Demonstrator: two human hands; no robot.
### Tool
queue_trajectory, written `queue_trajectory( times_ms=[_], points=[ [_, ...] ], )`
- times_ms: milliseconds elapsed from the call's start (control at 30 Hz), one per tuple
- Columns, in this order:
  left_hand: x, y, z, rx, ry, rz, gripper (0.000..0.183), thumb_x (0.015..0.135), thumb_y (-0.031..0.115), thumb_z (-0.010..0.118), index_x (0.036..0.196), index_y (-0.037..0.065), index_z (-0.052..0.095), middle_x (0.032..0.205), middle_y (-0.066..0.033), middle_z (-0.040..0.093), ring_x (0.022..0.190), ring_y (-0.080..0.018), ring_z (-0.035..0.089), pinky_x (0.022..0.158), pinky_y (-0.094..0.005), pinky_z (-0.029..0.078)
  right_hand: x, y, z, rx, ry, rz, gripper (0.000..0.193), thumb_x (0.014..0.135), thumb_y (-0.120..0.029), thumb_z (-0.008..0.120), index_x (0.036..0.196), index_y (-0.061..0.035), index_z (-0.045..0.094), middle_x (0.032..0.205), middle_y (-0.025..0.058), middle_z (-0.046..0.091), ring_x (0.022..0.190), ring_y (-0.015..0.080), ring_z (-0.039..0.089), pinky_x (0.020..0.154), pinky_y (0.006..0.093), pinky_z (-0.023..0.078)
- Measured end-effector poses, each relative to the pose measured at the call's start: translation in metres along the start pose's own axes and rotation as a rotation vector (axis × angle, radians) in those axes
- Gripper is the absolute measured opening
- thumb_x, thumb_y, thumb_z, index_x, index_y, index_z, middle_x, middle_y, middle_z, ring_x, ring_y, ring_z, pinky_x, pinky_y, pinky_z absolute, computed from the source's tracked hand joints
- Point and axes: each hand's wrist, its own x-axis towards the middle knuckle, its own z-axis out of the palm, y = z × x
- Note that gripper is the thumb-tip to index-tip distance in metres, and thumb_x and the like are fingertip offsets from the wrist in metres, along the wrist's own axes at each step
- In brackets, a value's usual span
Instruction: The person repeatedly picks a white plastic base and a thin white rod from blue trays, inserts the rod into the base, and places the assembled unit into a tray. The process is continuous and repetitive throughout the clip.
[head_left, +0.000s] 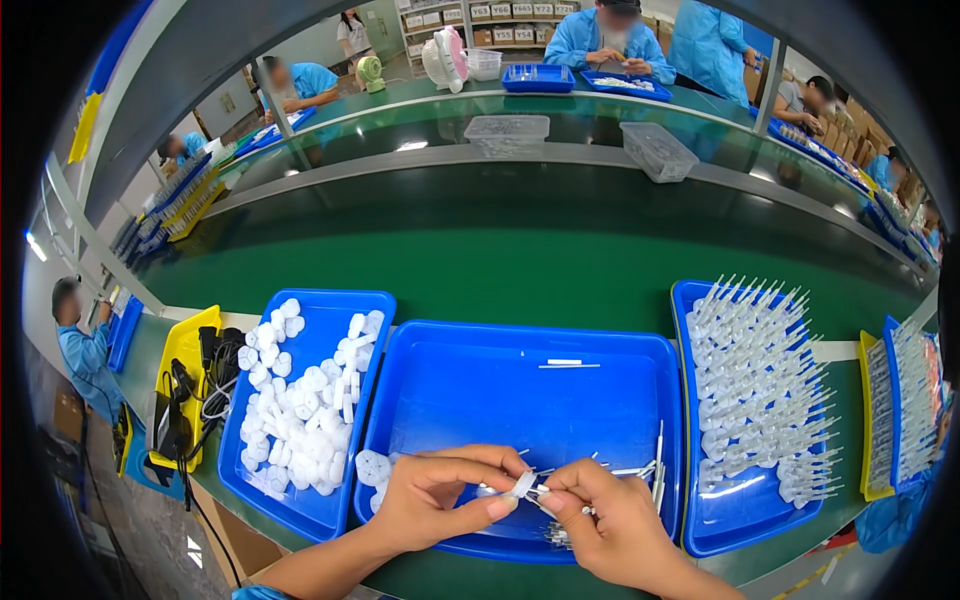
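Note:
Over the near edge of the middle blue tray [450, 370], my two hands meet. My left hand [430, 500] pinches a small white plastic piece [523, 485] between thumb and forefinger. Right beside it, the thumb and forefinger of my right hand [610, 515] close on a thin whitish stick, mostly covered by the fingers, which touches the plastic piece. Several thin white sticks [658, 480] lie in the tray to the right of my hands. Two more sticks [568, 364] rest near its far side. A few white round discs [373, 467] sit in its left corner, by my left wrist.
A blue tray [385, 305] of white discs [310, 430] stands left, a yellow tray [205, 325] with black cables beyond it. On the right, a blue tray [720, 540] holds rows of pieces with upright sticks [750, 370]. Clear containers [658, 150] and co-workers [610, 45] are across the green bench.

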Motion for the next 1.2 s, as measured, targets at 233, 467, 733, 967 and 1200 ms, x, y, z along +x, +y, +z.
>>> queue_trajectory(
  times_ms=[233,467,733,967,1200],
  points=[
    [-0.002,-0.003,0.002,0.230,-0.004,0.037,0.023,0.081,-0.003,0.076,0.104,-0.001,0.073,0.110,-0.0154,0.072,0.104,-0.0241,0.068,0.099,-0.0404,0.046,-0.005,-0.012,0.008,-0.434,0.182,-0.206,0.009,0.092,-0.013,0.064,0.097,-0.0064,0.061,0.072,0.0166,0.066,0.064,0.0354,0.066,0.054,0.0444,0.049],
    [-0.001,-0.001,0.003,0.214,-0.031,0.015,0.024,0.082,-0.003,0.075,0.106,-0.007,0.072,0.107,-0.0219,0.070,0.103,-0.0295,0.065,0.094,-0.0426,0.049,-0.003,-0.008,0.000,-0.173,0.052,-0.087,0.008,0.095,-0.014,0.061,0.098,-0.0057,0.060,0.070,0.0164,0.065,0.063,0.0382,0.065,0.054,0.0447,0.049],
    [-0.001,0.000,0.001,0.430,-0.016,0.103,0.028,0.079,0.004,0.081,0.105,0.001,0.074,0.116,-0.0137,0.071,0.109,-0.0242,0.067,0.097,-0.0386,0.048,0.003,0.004,0.004,-0.267,0.105,-0.202,0.015,0.083,-0.005,0.073,0.096,-0.0022,0.066,0.081,0.0121,0.066,0.068,0.0258,0.061,0.061,0.0340,0.049],
    [0.003,0.001,0.005,0.485,0.011,0.268,0.044,0.075,0.004,0.084,0.117,0.002,0.068,0.131,-0.0194,0.061,0.114,-0.0285,0.065,0.095,-0.0385,0.053,0.009,0.007,-0.001,-0.227,0.164,-0.349,0.015,0.078,0.000,0.075,0.093,-0.0014,0.070,0.088,0.0116,0.066,0.070,0.0254,0.063,0.060,0.0338,0.050],
    [0.002,-0.006,0.005,0.412,0.024,0.367,0.039,0.078,0.000,0.079,0.116,0.003,0.069,0.134,-0.0213,0.058,0.113,-0.0290,0.065,0.093,-0.0397,0.054,0.007,0.006,0.008,-0.149,0.187,-0.316,0.016,0.080,0.005,0.073,0.096,0.0010,0.069,0.088,0.0126,0.065,0.068,0.0213,0.064,0.057,0.0297,0.050]
  ],
)
